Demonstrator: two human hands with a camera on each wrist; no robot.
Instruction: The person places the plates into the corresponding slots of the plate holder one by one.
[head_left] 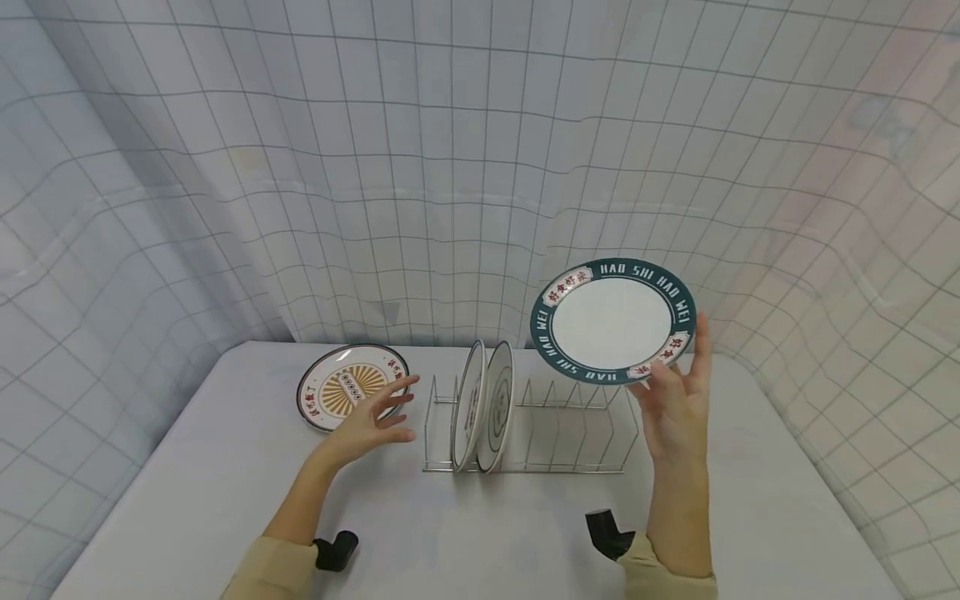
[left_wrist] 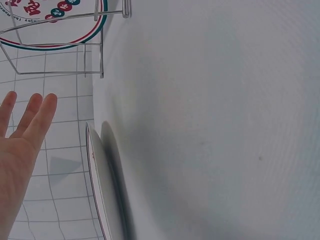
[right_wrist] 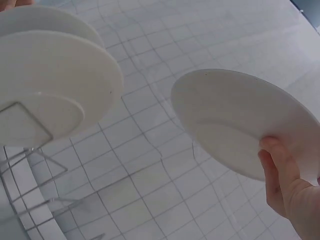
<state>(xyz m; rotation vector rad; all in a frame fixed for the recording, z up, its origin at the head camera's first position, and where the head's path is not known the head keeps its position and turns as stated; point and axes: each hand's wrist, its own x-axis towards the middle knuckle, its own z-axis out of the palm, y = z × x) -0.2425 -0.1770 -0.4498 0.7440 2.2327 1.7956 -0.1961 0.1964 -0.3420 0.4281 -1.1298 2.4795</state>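
Note:
My right hand [head_left: 675,408] grips a white plate with a dark teal lettered rim [head_left: 611,321] by its right edge, thumb on the face and fingers behind. The plate is raised above the right side of a wire dish rack [head_left: 577,471]; its plain white underside [right_wrist: 235,120] shows in the right wrist view. Two plates stand on edge in the rack, one at the left [head_left: 468,408] and another beside it [head_left: 497,408]. My left hand [head_left: 367,429] is held with fingers spread, nothing in them, between the rack and a plate with a yellow sunburst [head_left: 337,375].
The sunburst plate lies on the white table [head_left: 480,533] left of the rack. Behind the table hangs a white curtain with a grid pattern [head_left: 450,183]. Black wrist-worn devices [head_left: 609,533] sit at both cuffs.

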